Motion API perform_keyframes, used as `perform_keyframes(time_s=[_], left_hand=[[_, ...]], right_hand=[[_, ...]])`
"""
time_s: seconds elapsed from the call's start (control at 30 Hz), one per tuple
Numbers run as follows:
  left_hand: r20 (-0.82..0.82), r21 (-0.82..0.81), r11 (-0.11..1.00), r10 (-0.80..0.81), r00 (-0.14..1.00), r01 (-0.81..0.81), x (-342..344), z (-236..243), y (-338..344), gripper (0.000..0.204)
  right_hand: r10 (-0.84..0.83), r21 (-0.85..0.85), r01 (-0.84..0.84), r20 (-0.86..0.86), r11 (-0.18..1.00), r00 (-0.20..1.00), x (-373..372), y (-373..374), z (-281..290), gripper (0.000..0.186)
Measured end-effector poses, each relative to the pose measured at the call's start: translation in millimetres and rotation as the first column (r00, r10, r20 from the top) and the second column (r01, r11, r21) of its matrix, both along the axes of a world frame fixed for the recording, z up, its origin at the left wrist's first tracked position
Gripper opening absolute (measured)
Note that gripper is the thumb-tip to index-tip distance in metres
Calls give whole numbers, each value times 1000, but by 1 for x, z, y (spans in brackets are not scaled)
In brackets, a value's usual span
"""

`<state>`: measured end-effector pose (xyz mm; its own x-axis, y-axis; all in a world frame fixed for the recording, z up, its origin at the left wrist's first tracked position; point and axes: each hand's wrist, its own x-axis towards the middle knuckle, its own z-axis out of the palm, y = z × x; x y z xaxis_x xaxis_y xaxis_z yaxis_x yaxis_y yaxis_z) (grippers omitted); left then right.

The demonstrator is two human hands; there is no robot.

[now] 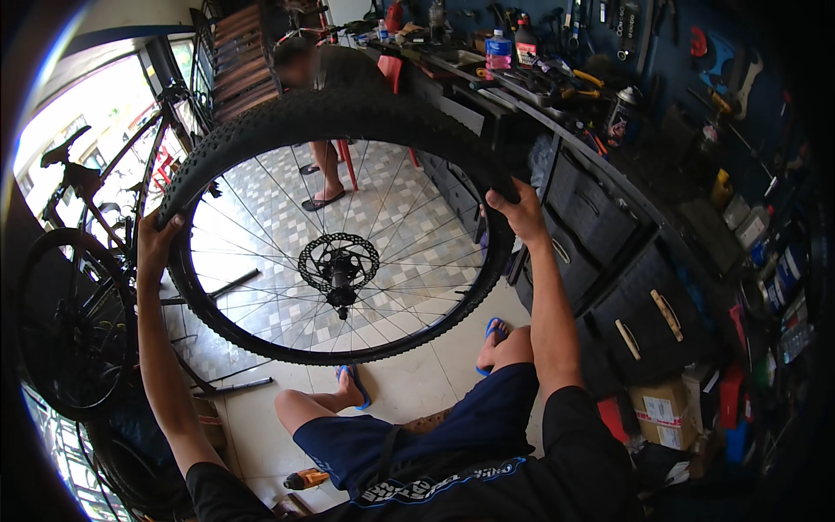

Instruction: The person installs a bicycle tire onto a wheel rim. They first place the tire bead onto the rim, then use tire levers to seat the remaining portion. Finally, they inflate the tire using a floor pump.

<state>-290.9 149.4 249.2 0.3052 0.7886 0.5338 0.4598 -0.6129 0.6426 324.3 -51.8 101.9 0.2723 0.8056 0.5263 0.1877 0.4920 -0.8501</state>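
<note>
A bicycle wheel [335, 113] with a black knobby tire is held up horizontally in front of me, with its wire spokes, a perforated disc rotor [322, 248] and a hub [341, 283] in the middle. My left hand [158, 235] grips the tire at the left side, thumb on top. My right hand [517, 213] is closed around the tire at the right side, also with the thumb over it. Both forearms reach up from the lower edge. The fingers under the tire are partly hidden.
A bicycle [83, 178] stands at the left by the bright doorway. Another person [335, 65] is bent over at the back. A cluttered workbench [557, 122] with drawers runs along the right below hanging tools. Cardboard boxes [661, 409] and a bottle [304, 478] sit low near me.
</note>
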Motion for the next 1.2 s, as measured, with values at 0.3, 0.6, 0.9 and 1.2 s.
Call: perform_keyframes(time_s=[0.3, 0.6, 0.9, 1.2], left_hand=[[87, -180, 981, -52, 995, 67, 2, -27, -4, 46], [-104, 59, 998, -30, 994, 37, 18, -15, -9, 46], [18, -99, 991, -84, 996, 85, -6, -34, -2, 35], [107, -190, 959, -193, 975, 211, -21, -42, 1, 34]], right_hand=[[-202, 147, 165, 287, 975, 936, 1, 2, 40, 55], [40, -49, -37, 71, 998, 997, 8, 7, 6, 62], [-194, 93, 174, 281, 980, 940, -17, 8, 18, 56], [-333, 198, 269, 501, 943, 799, -36, -10, 62, 52]])
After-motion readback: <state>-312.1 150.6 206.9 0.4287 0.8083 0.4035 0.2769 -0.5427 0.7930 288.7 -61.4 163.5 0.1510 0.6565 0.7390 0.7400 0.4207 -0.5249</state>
